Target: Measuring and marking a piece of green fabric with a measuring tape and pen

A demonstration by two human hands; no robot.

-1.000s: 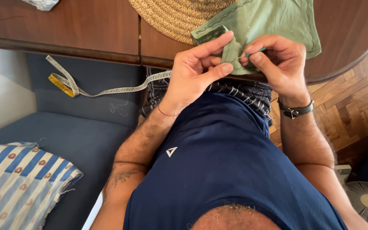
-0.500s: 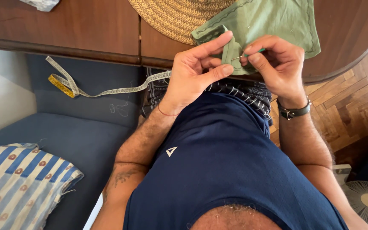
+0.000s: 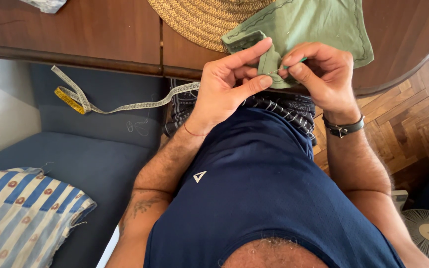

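Seated at a brown table, with a blue sofa and a striped pillow on the left side. On the table, lying flat, a straw hat and a green cloth, partly over the hat. Most of the cloth left resting on the wood, probably so that its weight is carried there; only the near folded corner drawn over the table edge, close to the body and between both hands. Hanging from the same edge, a tape measure, well apart from the hands. Left hand clamped on the folded corner, index finger stretched over the top of the fold and thumb pressed from below, seemingly to keep the fold flat and tight. Right hand, with a dark strap on the wrist, closed with thumb and index fingertips together on a thin needle, just beside the left thumb and touching the cloth edge; too small to tell more. Compared with one second ago, almost no difference: same grip of both hands, same fold, same place of cloth, hat and tape. Perhaps only a very slight shift of the right fingertips toward the left thumb.
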